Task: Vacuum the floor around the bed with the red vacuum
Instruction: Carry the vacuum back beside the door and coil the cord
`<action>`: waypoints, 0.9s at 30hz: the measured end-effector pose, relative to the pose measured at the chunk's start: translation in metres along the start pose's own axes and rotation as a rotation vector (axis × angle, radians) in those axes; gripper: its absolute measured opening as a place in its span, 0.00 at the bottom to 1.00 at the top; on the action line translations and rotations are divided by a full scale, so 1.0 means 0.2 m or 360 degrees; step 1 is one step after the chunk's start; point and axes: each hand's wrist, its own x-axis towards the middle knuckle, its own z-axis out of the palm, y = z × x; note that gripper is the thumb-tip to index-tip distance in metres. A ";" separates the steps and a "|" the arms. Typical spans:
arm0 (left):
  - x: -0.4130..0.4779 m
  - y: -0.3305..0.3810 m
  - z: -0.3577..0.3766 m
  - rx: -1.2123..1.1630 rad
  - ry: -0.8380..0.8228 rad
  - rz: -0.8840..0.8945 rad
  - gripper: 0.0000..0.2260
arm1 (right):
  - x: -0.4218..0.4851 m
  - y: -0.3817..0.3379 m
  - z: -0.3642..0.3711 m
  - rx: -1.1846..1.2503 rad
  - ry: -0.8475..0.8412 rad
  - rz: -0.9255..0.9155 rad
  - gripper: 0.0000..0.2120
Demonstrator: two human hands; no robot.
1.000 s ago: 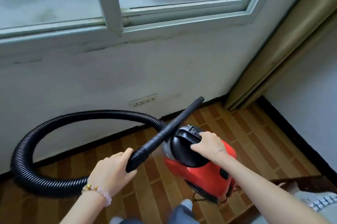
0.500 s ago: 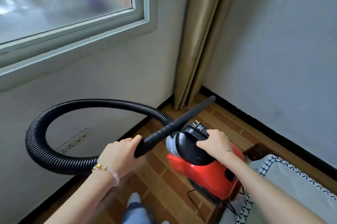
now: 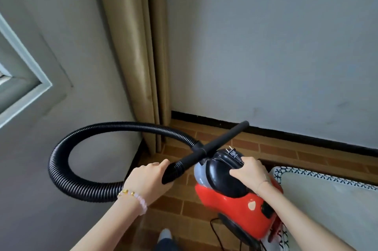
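The red vacuum [image 3: 231, 205] with its black top hangs above the brick-patterned floor [image 3: 173, 205], carried by my right hand [image 3: 248, 173], which grips the black handle. My left hand [image 3: 148, 179] grips the end of the black ribbed hose [image 3: 61, 158] where it joins the straight black wand [image 3: 221, 140]. The wand points up and right, toward the wall's black skirting. The hose loops left and back to the vacuum's front. The corner of the bed [image 3: 327, 199], with a patterned border, lies at the lower right beside the vacuum.
A beige curtain [image 3: 139, 56] hangs in the room corner. A window frame [image 3: 22, 83] is at the left. A grey wall [image 3: 276, 46] stands ahead with black skirting [image 3: 306, 136]. A black power cord [image 3: 214, 230] trails under the vacuum. My foot [image 3: 165, 234] shows at the bottom.
The view has swung right, from the window wall to the room corner and the bed. Both hands keep their grips on the vacuum and the hose.
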 end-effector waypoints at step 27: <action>2.43 0.60 -0.22 0.0244 -0.0286 0.0819 0.15 | 1.60 0.23 -0.62 0.0739 0.0227 0.0738 0.08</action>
